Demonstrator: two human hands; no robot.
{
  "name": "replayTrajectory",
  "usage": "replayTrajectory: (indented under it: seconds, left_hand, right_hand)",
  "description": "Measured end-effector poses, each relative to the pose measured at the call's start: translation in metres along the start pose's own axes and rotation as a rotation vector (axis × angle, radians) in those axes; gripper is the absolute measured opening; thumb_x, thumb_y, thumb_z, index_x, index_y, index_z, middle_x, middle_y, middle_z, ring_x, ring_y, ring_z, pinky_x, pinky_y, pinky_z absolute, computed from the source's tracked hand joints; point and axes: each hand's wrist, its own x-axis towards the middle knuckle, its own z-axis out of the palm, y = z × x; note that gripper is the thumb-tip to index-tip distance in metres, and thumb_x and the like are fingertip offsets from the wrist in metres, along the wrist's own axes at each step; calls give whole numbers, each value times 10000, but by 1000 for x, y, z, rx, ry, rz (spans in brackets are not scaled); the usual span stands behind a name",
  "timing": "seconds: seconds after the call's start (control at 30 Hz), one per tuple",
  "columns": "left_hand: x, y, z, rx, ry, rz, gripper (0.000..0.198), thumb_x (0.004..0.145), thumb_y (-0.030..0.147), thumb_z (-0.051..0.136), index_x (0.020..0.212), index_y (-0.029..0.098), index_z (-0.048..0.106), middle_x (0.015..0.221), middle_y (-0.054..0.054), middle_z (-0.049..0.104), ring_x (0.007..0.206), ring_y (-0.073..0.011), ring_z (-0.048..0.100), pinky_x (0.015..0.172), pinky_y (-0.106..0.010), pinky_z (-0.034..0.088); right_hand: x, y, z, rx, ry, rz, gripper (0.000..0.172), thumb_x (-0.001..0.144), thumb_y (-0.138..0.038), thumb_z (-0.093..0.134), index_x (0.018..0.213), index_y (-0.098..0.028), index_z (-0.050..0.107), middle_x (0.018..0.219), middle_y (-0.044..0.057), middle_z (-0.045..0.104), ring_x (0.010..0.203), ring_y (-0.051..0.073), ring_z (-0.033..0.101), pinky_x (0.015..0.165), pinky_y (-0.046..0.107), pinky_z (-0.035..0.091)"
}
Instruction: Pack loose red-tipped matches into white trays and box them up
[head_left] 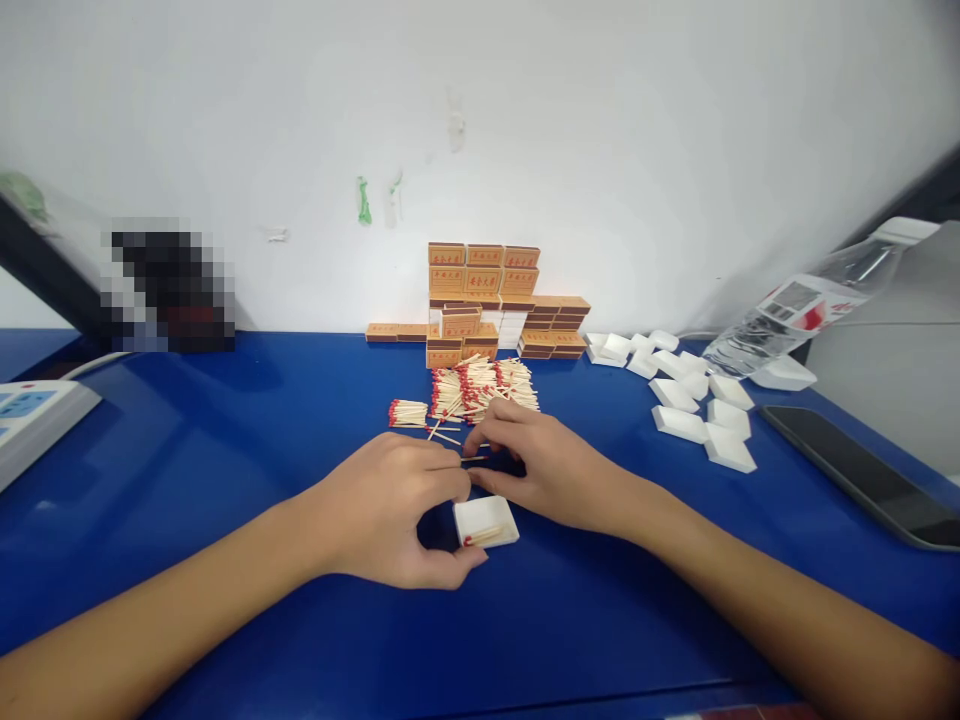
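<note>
My left hand (pixel 397 510) is closed on a small white matchbox tray (pixel 480 512), with the thumb at its near edge and the fingers at its far edge. A few red-tipped matches (pixel 486 536) lie inside along the near side. Just beyond the tray, my right hand (pixel 536 460) is curled, its thumb and fingertips around a match (pixel 474 459). Other loose matches (pixel 444 433) lie on the table by those fingertips. Past the hands is a large pile of matches (pixel 480 388), with a smaller bundle of matches (pixel 408 413) to its left.
Stacked orange matchboxes (pixel 484 280) stand against the wall behind the pile. Several white trays (pixel 679 424) are scattered to the right, near a lying plastic bottle (pixel 802 305) and a dark phone (pixel 862 475). A white power strip (pixel 71 410) sits at the left edge of the blue table (pixel 300 640).
</note>
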Motion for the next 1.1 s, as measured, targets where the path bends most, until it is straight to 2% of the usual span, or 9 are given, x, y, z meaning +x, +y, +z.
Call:
replayTrajectory:
  seconds: [0.07, 0.2, 0.33, 0.47, 0.6, 0.77, 0.9, 1.0, 1.1]
  left_hand:
    - [-1, 1, 0, 6, -2, 3, 228, 787, 380, 749, 740, 187, 638, 663, 20, 597, 570, -137, 544, 550, -303, 423]
    - [-2, 1, -1, 20, -25, 1, 207, 796, 378, 741, 772, 190, 657, 665, 17, 604, 563, -140, 537, 554, -301, 419]
    - [-2, -3, -3, 38, -22, -9, 199, 808, 368, 747, 831, 185, 674, 696, 17, 636, 586, -140, 567, 564, -291, 416]
    - [0, -15, -9, 64, 31, -94, 213, 843, 353, 749, 950, 180, 687, 763, 17, 664, 664, -145, 619, 624, -280, 452]
    - [1, -25, -14, 119, 80, -136, 217, 878, 358, 731, 988, 176, 688, 796, 0, 650, 721, -159, 608, 659, -289, 469]
    - [2, -23, -13, 108, 88, -84, 197, 904, 352, 719, 991, 177, 696, 814, -20, 680, 757, -180, 591, 692, -311, 485]
    - [3, -23, -12, 103, 147, -76, 210, 897, 351, 731, 992, 166, 704, 806, -29, 694, 759, -189, 600, 719, -329, 504]
    - [3, -26, -13, 113, 183, -115, 230, 889, 365, 736, 979, 154, 716, 784, -38, 688, 757, -195, 617, 706, -332, 510]
    - [2, -29, -16, 105, 195, -147, 224, 880, 353, 745, 985, 156, 720, 804, -37, 699, 759, -186, 631, 704, -320, 514]
  right_hand:
    - [3, -7, 3, -25, -44, 22, 25, 984, -208, 674, 991, -184, 679, 1043, 56, 608, 939, 184, 579, 790, 305, 450]
    - [4, -12, -3, -84, -117, 21, 122, 1036, -176, 580, 923, -173, 625, 1042, 72, 601, 914, 187, 567, 781, 311, 450]
    - [-2, -2, -19, -31, 19, 1, 124, 1052, -213, 563, 940, -186, 608, 1005, 63, 635, 922, 189, 572, 804, 313, 451]
    - [-7, 6, -30, 103, 128, 74, 122, 1049, -302, 585, 1023, -203, 651, 920, 28, 681, 776, 164, 574, 708, 300, 440]
    - [-8, 2, -30, 143, 173, -6, 237, 1074, -283, 525, 1255, -241, 674, 1085, 45, 721, 845, 168, 606, 724, 306, 454]
    - [-6, -10, -20, 288, 284, 50, 171, 1038, -342, 613, 1073, -233, 740, 941, 22, 747, 762, 161, 616, 668, 305, 465]
    - [-4, -15, -10, 425, 358, 109, 149, 985, -376, 702, 969, -235, 748, 904, 3, 761, 764, 156, 635, 657, 298, 466]
    - [-3, -14, -6, 374, 329, 97, 126, 979, -355, 711, 949, -247, 769, 907, -6, 756, 696, 135, 571, 626, 297, 427]
    - [-1, -6, -6, 311, 381, 80, 180, 1007, -367, 663, 945, -233, 764, 966, 29, 738, 762, 156, 583, 634, 304, 426]
